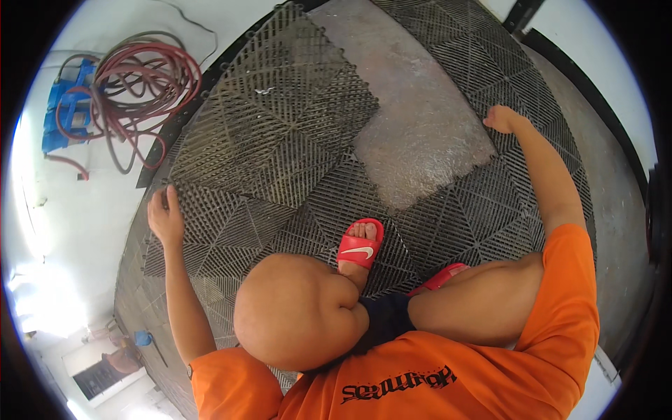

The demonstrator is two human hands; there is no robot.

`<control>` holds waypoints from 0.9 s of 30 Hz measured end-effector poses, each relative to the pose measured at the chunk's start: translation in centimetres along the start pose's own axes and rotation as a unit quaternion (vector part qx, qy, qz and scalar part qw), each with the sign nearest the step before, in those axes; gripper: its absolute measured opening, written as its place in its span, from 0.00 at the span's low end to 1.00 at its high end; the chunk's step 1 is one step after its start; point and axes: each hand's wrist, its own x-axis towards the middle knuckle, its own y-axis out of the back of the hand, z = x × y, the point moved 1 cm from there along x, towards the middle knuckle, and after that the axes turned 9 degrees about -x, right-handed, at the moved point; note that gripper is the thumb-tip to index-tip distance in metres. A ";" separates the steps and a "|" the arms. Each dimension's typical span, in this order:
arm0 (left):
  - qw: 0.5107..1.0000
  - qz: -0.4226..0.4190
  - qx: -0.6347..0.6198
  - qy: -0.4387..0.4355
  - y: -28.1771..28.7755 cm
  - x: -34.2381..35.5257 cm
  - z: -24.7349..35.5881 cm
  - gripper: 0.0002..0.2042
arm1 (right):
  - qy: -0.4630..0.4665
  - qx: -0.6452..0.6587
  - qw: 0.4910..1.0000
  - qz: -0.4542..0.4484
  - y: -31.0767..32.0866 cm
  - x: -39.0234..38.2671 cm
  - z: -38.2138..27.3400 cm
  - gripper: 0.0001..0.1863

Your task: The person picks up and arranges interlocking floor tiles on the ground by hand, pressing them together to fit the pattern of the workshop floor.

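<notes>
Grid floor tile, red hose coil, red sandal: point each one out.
grid floor tile (pixel 280 133), head view, on the middle of the dark lattice panel.
red hose coil (pixel 143 77), head view, on the looped strands.
red sandal (pixel 360 250), head view, on the strap over the foot.

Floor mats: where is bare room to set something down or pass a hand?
Free: the bare floor patch ringed by grid mats, between the left hand and right hand; also mat beyond it. Crowded: by the red sandal and knees, and the coiled hose at far left.
</notes>
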 end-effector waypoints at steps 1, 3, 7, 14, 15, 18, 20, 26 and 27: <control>1.000 0.000 -0.012 0.004 0.3 0.1 -0.2 0.21 | 0.003 0.000 1.000 -0.010 -0.6 0.1 -0.6 0.25; 1.000 0.008 -0.010 -0.002 1.1 -0.2 -0.6 0.20 | 0.030 0.004 1.000 -0.006 -1.0 0.1 -1.6 0.24; 0.997 0.057 -0.032 -0.033 1.9 -0.4 0.3 0.17 | 0.169 -0.093 0.981 0.007 -0.4 -0.5 0.5 0.26; 0.976 0.169 -0.011 -0.136 9.2 -9.5 3.5 0.15 | -0.024 0.058 0.995 0.080 -1.1 -6.8 -3.3 0.17; 0.976 0.180 -0.011 -0.121 9.0 -10.1 3.3 0.15 | -0.044 0.055 0.995 0.076 -1.2 -7.1 -2.9 0.18; 0.973 0.190 -0.004 -0.133 9.6 -11.8 2.3 0.16 | -0.088 0.036 0.995 0.035 -1.2 -9.2 -7.1 0.18; 0.971 0.196 0.002 -0.136 9.4 -11.7 2.0 0.15 | -0.076 -0.007 0.997 0.016 -0.4 -9.1 -8.1 0.17; 0.970 0.200 -0.006 -0.139 8.9 -11.0 1.3 0.15 | -0.069 -0.022 0.997 -0.009 0.2 -8.1 -9.2 0.18; 0.969 0.203 -0.003 -0.141 9.1 -10.9 1.1 0.15 | -0.046 0.000 0.999 0.013 -0.1 -7.5 -8.9 0.17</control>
